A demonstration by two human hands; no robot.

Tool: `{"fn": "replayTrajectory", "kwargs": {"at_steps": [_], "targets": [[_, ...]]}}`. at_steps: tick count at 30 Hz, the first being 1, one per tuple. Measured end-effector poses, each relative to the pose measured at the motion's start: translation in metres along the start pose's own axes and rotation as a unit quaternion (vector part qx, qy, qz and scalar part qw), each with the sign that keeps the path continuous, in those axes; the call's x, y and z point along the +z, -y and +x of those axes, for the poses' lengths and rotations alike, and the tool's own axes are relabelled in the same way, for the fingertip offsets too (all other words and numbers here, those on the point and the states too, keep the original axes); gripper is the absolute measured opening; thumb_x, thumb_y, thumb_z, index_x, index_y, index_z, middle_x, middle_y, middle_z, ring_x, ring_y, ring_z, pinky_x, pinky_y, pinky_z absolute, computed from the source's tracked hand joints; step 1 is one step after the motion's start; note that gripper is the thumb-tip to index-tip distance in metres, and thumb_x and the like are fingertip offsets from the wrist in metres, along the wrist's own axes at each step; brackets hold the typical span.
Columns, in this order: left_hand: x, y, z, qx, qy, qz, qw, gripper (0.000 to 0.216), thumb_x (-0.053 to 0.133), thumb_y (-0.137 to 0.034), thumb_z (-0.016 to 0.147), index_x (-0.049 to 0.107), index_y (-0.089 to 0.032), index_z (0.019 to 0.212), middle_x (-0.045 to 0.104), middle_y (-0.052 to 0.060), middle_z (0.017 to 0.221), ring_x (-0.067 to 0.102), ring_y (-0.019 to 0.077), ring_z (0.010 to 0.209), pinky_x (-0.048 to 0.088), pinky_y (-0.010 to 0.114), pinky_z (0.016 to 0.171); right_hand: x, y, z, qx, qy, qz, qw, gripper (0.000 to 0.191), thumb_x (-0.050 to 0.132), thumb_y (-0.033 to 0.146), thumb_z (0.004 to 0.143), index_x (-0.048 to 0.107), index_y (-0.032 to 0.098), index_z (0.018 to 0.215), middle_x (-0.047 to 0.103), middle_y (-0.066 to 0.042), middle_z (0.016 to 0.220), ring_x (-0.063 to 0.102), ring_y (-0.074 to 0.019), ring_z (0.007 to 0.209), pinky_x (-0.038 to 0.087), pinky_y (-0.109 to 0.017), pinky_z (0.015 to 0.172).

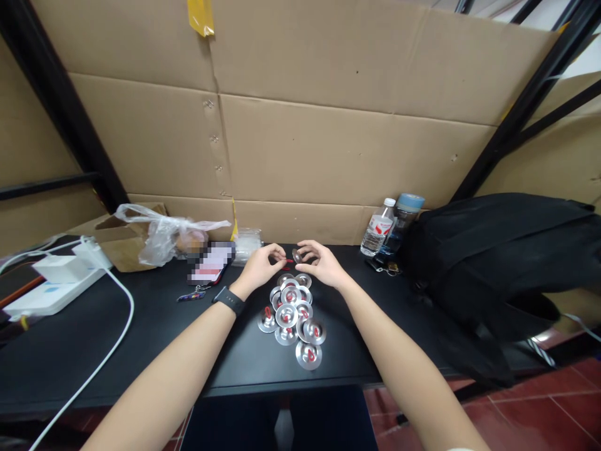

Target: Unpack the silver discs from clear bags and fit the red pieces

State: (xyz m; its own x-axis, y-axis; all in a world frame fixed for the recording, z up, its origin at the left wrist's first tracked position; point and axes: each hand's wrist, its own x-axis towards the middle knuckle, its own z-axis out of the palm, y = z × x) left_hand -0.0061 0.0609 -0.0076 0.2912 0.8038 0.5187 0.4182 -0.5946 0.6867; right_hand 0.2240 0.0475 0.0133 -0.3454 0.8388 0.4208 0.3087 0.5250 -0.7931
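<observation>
1. Left hand [263,266]: thumb and fingers narrow beside a thin red cord [290,260]; whether they grip it, I cannot tell.
2. Right hand [322,264]: fingers pinch a round, silvery metal disc [297,256] near the black tabletop's [164,344] back edge.
3. Domed silver discs with red loops [287,316] overlap towards the front edge.

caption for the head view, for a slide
Beyond overlapping round silver metal discs with red loops, the right hand holds one tilted disc, the left hand close by a thin red cord.
</observation>
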Motion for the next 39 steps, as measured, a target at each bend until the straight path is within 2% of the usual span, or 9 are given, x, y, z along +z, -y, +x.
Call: {"fn": "replayTrajectory", "kwargs": {"at_steps": [3, 7, 14, 21, 26, 30, 33, 36, 39], "targets": [[-0.003, 0.012, -0.003, 0.021, 0.025, 0.118, 0.992, 0.007, 0.064, -0.021, 0.084, 0.069, -0.021, 0.090, 0.075, 0.002, 0.088, 0.070, 0.0193, 0.083, 0.051, 0.032, 0.081, -0.023, -0.009, -0.001, 0.003, -0.003, -0.178, 0.984, 0.036, 0.079, 0.023, 0.074, 0.069, 0.024, 0.109, 0.070, -0.005, 0.107, 0.064, -0.0177, 0.089, 0.050, -0.031, 0.082], [-0.004, 0.024, -0.003, 0.025, 0.063, 0.184, 0.981, 0.011, 0.064, -0.024, 0.085, 0.072, -0.022, 0.093, 0.076, 0.004, 0.094, 0.070, 0.0217, 0.088, 0.050, 0.034, 0.083, -0.052, -0.025, -0.006, 0.109, 0.032, -0.351, 0.930, 0.032, 0.083, 0.026, 0.070, 0.073, 0.026, 0.100, 0.072, -0.004, 0.103, 0.066, -0.0220, 0.096, 0.049, -0.030, 0.081], [-0.015, -0.002, -0.001, 0.053, 0.149, 0.102, 0.982, 0.018, 0.060, -0.030, 0.089, 0.075, -0.021, 0.092, 0.074, 0.004, 0.095, 0.068, 0.0185, 0.087, 0.050, 0.029, 0.082, -0.065, -0.046, -0.005, 0.175, 0.093, -0.384, 0.902, 0.033, 0.080, 0.035, 0.073, 0.073, 0.025, 0.104, 0.074, -0.005, 0.104, 0.069, -0.0217, 0.096, 0.048, -0.027, 0.083], [-0.016, -0.022, -0.005, 0.098, 0.239, 0.074, 0.963, 0.026, 0.082, -0.042, 0.074, 0.077, -0.024, 0.092, 0.069, 0.003, 0.100, 0.065, 0.0188, 0.094, 0.048, 0.028, 0.087, -0.065, -0.040, -0.006, 0.213, 0.102, -0.444, 0.865, 0.029, 0.070, 0.033, 0.082, 0.074, 0.022, 0.108, 0.070, -0.011, 0.119, 0.065, -0.0263, 0.110, 0.049, -0.029, 0.085], [-0.010, -0.026, -0.007, 0.100, 0.263, 0.093, 0.955, 0.020, 0.082, -0.041, 0.074, 0.079, -0.026, 0.087, 0.067, 0.003, 0.100, 0.064, 0.0201, 0.096, 0.047, 0.030, 0.090, -0.068, -0.039, -0.007, 0.197, 0.081, -0.437, 0.874, 0.028, 0.068, 0.030, 0.083, 0.075, 0.019, 0.108, 0.070, -0.013, 0.117, 0.066, -0.0277, 0.109, 0.050, -0.033, 0.088], [-0.015, -0.027, -0.005, 0.090, 0.254, 0.057, 0.961, 0.013, 0.077, -0.038, 0.079, 0.079, -0.025, 0.084, 0.065, 0.005, 0.104, 0.064, 0.0205, 0.098, 0.047, 0.032, 0.093, -0.061, -0.031, -0.004, 0.099, 0.042, -0.346, 0.932, 0.030, 0.069, 0.024, 0.082, 0.074, 0.017, 0.111, 0.070, -0.014, 0.117, 0.066, -0.0253, 0.105, 0.050, -0.036, 0.094], [-0.020, -0.028, -0.001, 0.086, 0.225, -0.011, 0.971, 0.016, 0.073, -0.038, 0.083, 0.079, -0.024, 0.086, 0.063, 0.006, 0.106, 0.063, 0.0206, 0.101, 0.046, 0.034, 0.098, -0.044, -0.015, -0.002, 0.067, 0.080, -0.145, 0.984, 0.027, 0.069, 0.031, 0.086, 0.074, 0.018, 0.108, 0.074, -0.009, 0.108, 0.069, -0.0201, 0.089, 0.053, -0.036, 0.087], [-0.022, -0.028, 0.001, 0.070, 0.145, -0.054, 0.985, 0.017, 0.073, -0.039, 0.084, 0.078, -0.023, 0.087, 0.062, 0.006, 0.108, 0.061, 0.0215, 0.105, 0.044, 0.036, 0.101, -0.021, 0.001, -0.004, 0.062, 0.139, 0.086, 0.985, 0.037, 0.074, 0.042, 0.083, 0.072, 0.019, 0.112, 0.074, -0.008, 0.109, 0.070, -0.0200, 0.095, 0.055, -0.034, 0.087], [-0.020, -0.028, 0.002, 0.061, 0.079, -0.068, 0.993, 0.017, 0.074, -0.039, 0.083, 0.079, -0.024, 0.088, 0.060, 0.006, 0.109, 0.059, 0.0223, 0.107, 0.044, 0.036, 0.099, -0.001, 0.010, -0.007, 0.073, 0.146, 0.192, 0.968, 0.040, 0.081, 0.039, 0.077, 0.072, 0.019, 0.110, 0.074, -0.006, 0.106, 0.071, -0.0187, 0.093, 0.055, -0.033, 0.088]]}}
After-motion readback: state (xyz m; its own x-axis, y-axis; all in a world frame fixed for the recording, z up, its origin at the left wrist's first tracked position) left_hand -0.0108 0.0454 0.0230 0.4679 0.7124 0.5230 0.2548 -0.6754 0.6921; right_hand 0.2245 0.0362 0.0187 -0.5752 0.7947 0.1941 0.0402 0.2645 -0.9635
